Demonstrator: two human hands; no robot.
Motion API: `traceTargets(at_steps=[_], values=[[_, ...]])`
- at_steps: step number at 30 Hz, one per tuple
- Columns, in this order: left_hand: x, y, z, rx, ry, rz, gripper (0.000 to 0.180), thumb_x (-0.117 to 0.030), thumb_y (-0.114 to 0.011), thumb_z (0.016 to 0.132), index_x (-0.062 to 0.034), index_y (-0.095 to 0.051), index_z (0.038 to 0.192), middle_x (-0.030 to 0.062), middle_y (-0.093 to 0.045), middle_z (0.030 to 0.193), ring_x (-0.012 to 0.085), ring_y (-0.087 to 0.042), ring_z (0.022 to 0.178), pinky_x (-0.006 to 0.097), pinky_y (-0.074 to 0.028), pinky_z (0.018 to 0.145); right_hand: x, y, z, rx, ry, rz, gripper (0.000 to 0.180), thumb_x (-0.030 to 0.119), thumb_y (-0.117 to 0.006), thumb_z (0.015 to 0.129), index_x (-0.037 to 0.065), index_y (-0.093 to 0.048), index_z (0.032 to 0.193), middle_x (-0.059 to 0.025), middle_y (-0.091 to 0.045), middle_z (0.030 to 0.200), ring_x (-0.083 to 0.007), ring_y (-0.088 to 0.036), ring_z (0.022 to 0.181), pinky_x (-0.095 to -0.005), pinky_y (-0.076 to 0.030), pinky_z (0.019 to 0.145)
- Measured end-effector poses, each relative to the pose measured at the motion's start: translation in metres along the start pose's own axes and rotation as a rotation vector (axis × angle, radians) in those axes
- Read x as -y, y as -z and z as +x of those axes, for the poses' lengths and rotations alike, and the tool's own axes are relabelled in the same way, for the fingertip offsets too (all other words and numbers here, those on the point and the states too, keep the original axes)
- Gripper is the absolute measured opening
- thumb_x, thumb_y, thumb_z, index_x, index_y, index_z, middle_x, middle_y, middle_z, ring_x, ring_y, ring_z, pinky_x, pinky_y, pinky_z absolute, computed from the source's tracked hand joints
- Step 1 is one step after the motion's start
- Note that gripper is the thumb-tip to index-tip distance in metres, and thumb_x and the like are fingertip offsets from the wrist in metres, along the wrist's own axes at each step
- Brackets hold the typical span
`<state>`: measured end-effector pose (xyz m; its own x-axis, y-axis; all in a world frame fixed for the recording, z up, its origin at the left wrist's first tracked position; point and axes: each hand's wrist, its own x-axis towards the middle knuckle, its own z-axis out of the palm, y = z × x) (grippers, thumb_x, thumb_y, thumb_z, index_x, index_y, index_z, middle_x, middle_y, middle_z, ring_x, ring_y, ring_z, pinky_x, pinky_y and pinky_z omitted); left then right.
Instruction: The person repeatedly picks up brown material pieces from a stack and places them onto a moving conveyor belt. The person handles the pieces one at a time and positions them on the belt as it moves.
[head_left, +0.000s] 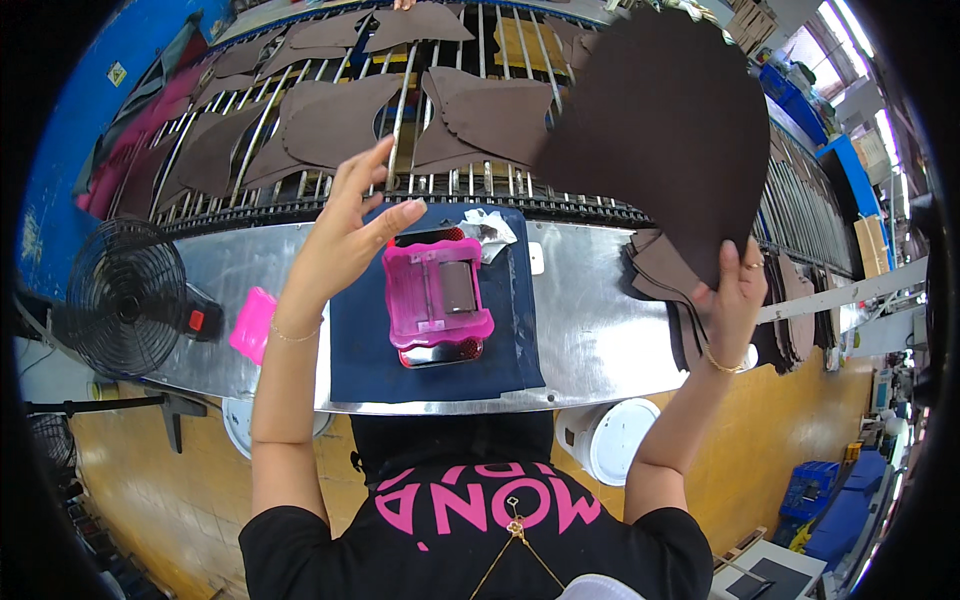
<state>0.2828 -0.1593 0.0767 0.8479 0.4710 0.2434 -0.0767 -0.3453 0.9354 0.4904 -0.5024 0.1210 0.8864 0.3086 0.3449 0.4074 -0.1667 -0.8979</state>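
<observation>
My right hand (735,290) is closed on the lower edge of a large dark brown shoe-upper-like sheet (670,120), held up above the right of the table. My left hand (352,225) is raised, fingers apart and holding nothing, just left of a pink plastic tray (405,310) with a grey roller (457,286) in it. Under that tray, a red-and-black base pokes out, resting on a dark blue mat (510,350). A stack of brown cut pieces (655,262) hangs over the table's edge near my right hand.
Beyond the metal table (590,320), a barred conveyor (400,130) carries several brown pieces (325,125). Someone's fingertips (403,4) show at its far side. A black fan (125,290), a pink plastic piece (253,325) and crumpled white paper (488,232) are on the table. White buckets (622,440) stand below.
</observation>
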Motion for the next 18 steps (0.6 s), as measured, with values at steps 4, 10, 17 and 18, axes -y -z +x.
traceTargets(at_steps=[4, 10, 17, 18], values=[[-0.011, 0.015, -0.006, -0.107, 0.059, -0.129, 0.049, -0.024, -0.067, 0.091, -0.0009, -0.051, 0.132, 0.0129, -0.055, 0.120, 0.0238, -0.062, 0.104, 0.030, -0.054, 0.079, 0.026, -0.068, -0.018, 0.193, 0.006, 0.297, 0.022, 0.019, -0.054, 0.100, 0.000, -0.055, 0.110, -0.0060, -0.064, 0.081, -0.0091, -0.054, 0.046, -0.0183, -0.042, 0.038], [-0.041, 0.101, -0.048, -0.405, 0.026, -0.021, 0.025, -0.014, -0.064, 0.093, 0.0015, -0.064, 0.112, 0.0051, -0.066, 0.079, 0.0105, -0.061, 0.054, 0.020, -0.041, 0.042, 0.015, -0.150, -0.032, 0.443, 0.212, 0.413, 0.029, 0.006, -0.063, 0.092, -0.003, -0.054, 0.118, -0.0104, -0.069, 0.098, -0.0156, -0.068, 0.078, -0.0243, -0.052, 0.062], [-0.055, 0.129, -0.093, -0.518, 0.029, 0.210, 0.023, -0.016, -0.065, 0.093, 0.0012, -0.067, 0.108, 0.0023, -0.064, 0.075, 0.0060, -0.057, 0.055, 0.017, -0.041, 0.048, -0.004, -0.192, -0.048, 0.559, 0.271, 0.089, 0.026, 0.019, -0.080, 0.077, 0.006, -0.071, 0.098, -0.0089, -0.066, 0.089, -0.0234, -0.067, 0.075, -0.0302, -0.052, 0.065], [-0.054, 0.131, -0.097, -0.513, 0.043, 0.229, 0.023, -0.016, -0.065, 0.093, 0.0011, -0.067, 0.108, 0.0021, -0.064, 0.075, 0.0060, -0.057, 0.055, 0.017, -0.041, 0.048, -0.003, -0.195, -0.050, 0.560, 0.278, 0.078, 0.025, 0.019, -0.080, 0.076, 0.006, -0.071, 0.096, -0.0090, -0.066, 0.087, -0.0236, -0.066, 0.075, -0.0315, -0.052, 0.068]])
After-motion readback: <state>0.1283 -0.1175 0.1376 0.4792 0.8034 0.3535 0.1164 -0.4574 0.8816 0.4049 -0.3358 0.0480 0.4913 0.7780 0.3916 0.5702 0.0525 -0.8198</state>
